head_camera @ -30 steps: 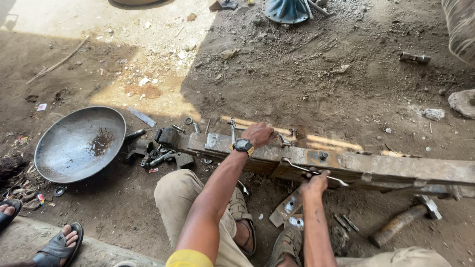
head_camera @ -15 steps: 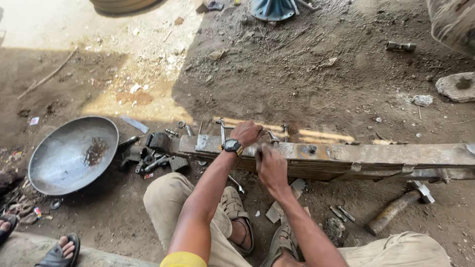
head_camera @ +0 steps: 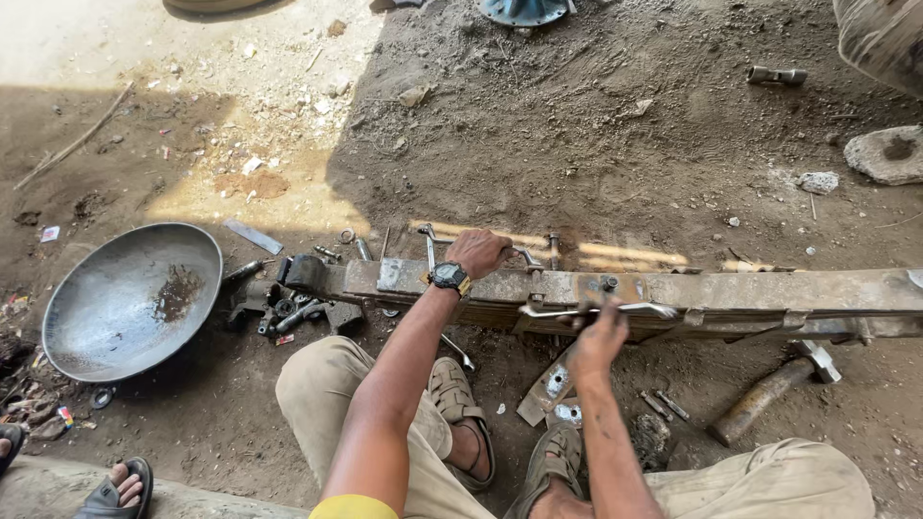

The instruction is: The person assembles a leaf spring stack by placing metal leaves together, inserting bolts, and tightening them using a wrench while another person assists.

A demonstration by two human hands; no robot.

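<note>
A long rusty leaf-spring stack lies across the dirt in front of my knees. My left hand, with a black watch on its wrist, is closed over the spring's far top edge around a thin metal tool whose ends stick out on both sides. My right hand grips a shiny spanner lying along the spring's near face, just below a bolt on top of the spring. I sit with my sandalled feet under the spring.
A large metal pan sits at the left, with loose bolts and sockets beside the spring's end. A hammer, two drilled plates and small pins lie near my feet. Another person's sandalled foot is at the bottom left.
My right hand went left to meet the left hand, then came back right along the spring and now holds the spanner. The left hand stayed on the spring.
</note>
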